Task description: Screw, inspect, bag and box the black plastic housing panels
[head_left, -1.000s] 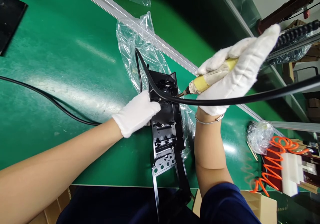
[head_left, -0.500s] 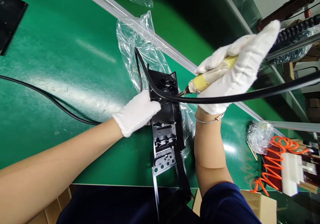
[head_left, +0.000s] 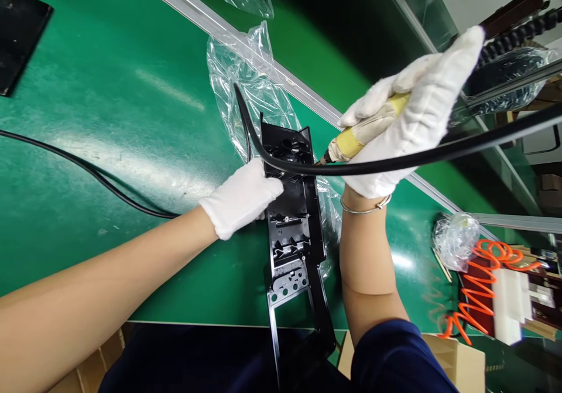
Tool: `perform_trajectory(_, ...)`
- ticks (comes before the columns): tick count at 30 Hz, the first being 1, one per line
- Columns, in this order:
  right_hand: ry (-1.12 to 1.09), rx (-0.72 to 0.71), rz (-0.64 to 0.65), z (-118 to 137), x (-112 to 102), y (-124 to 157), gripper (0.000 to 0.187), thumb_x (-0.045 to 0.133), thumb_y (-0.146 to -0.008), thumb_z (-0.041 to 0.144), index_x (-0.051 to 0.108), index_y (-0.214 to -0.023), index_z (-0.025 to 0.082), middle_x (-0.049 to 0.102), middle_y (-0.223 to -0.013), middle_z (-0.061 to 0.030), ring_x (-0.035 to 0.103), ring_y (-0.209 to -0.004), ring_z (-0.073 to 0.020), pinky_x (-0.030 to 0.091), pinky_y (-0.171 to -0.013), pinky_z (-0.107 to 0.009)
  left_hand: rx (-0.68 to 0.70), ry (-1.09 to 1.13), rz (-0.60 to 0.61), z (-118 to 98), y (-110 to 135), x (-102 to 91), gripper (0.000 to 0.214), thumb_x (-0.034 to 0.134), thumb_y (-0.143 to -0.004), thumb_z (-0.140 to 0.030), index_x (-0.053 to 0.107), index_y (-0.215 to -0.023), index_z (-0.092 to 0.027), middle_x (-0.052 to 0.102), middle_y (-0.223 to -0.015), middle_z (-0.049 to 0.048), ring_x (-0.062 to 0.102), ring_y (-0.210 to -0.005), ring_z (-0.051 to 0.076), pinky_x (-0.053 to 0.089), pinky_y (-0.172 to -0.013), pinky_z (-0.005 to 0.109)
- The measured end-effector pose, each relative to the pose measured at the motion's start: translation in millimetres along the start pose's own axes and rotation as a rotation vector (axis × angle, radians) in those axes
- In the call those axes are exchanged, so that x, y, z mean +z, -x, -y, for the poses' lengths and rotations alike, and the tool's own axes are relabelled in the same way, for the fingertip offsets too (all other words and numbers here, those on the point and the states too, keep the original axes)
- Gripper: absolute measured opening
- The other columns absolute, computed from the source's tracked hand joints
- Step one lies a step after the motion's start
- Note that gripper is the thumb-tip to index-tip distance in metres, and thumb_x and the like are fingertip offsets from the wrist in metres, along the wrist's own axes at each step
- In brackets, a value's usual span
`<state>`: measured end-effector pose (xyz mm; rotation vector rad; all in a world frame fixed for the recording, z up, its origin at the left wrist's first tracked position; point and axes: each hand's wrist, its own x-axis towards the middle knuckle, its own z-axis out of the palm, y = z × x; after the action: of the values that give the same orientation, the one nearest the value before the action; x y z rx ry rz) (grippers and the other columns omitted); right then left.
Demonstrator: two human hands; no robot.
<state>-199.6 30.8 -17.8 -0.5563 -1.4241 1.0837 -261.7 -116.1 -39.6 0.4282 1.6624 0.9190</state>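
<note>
A long black plastic housing (head_left: pixel 295 241) lies on the green table (head_left: pixel 109 118), partly over a clear plastic bag (head_left: pixel 246 77). My left hand (head_left: pixel 239 198), in a white glove, presses closed against the housing's left edge and steadies it. My right hand (head_left: pixel 413 118), also gloved, is wrapped round a powered screwdriver (head_left: pixel 364 132) with a yellow taped grip. Its tip hovers just above the housing's upper right edge. A thick black cable (head_left: pixel 395 161) runs from the housing's top across under my right hand to the right.
A thin black cable (head_left: pixel 79 167) crosses the table at left. An aluminium rail (head_left: pixel 184 3) runs diagonally behind the work. An orange coiled hose (head_left: pixel 478 287), a white block and a crumpled plastic bag (head_left: pixel 454 238) sit at right. Cardboard boxes stand below the table edge.
My right hand with the screwdriver has risen slightly and shifted left. My left hand and the housing have stayed put.
</note>
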Motion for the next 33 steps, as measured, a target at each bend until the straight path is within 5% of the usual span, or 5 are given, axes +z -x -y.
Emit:
perform_trajectory(3, 0.048, 0.104, -0.002, 3.2, 3.1, 2.1, 0.043, 0.035, -0.096, 0.061, 0.056, -0.129, 0.044, 0.035, -0.078, 0.0019, 0.044, -0.048, -0.0088, 0.041, -0.035, -0.018, -0.001, -0.045, -0.016, 0.6, -1.4, 0.7, 0.024, 0.058, -0.073, -0.018, 0.060, -0.096, -0.021, 0.048, -0.055, -0.0063, 0.047, -0.048, 0.015, 0.034, -0.047, 0.026)
perform_trajectory(7, -0.037, 0.026, -0.031, 7.2, 4.7, 4.9, 0.034, 0.046, -0.094, 0.052, 0.058, -0.125, 0.043, 0.036, -0.077, 0.0037, 0.038, -0.045, -0.0054, 0.041, -0.038, -0.015, 0.009, -0.045, -0.010, 4.2, -3.6, 1.1, 0.031, 0.058, -0.071, -0.018, 0.062, -0.101, -0.021, 0.050, -0.058, -0.0058, 0.047, -0.049, 0.016, 0.034, -0.048, 0.027)
perform_trajectory(13, 0.054, 0.086, 0.000, 7.2, 0.2, 6.0, 0.042, 0.046, -0.092, 0.055, 0.057, -0.131, 0.043, 0.049, -0.087, 0.0003, 0.055, -0.060, -0.0112, 0.047, -0.043, -0.020, 0.174, -0.027, -0.032, 9.2, -6.9, 0.5, 0.033, 0.058, -0.065, -0.018, 0.064, -0.097, -0.020, 0.058, -0.068, -0.0027, 0.053, -0.062, 0.018, 0.042, -0.057, 0.027)
perform_trajectory(21, -0.042, -0.237, -0.057, 16.4, -10.3, -10.1, 0.019, 0.045, -0.094, 0.032, 0.055, -0.109, 0.030, 0.038, -0.080, 0.0048, 0.042, -0.049, -0.0056, 0.040, -0.040, -0.018, 0.110, -0.020, 0.030, 4.8, -4.7, -1.3, 0.017, 0.057, -0.065, -0.016, 0.054, -0.081, -0.022, 0.047, -0.061, -0.0041, 0.042, -0.056, 0.015, 0.035, -0.053, 0.027)
perform_trajectory(33, -0.110, -0.180, -0.062, 14.0, -9.8, -12.4, 0.018, 0.049, -0.092, 0.032, 0.053, -0.109, 0.028, 0.039, -0.074, 0.0070, 0.044, -0.046, -0.0055, 0.040, -0.036, -0.017, 0.133, -0.003, -0.006, 5.5, -5.9, -0.4, 0.022, 0.059, -0.064, -0.015, 0.058, -0.085, -0.022, 0.055, -0.069, -0.0022, 0.050, -0.064, 0.017, 0.040, -0.058, 0.027)
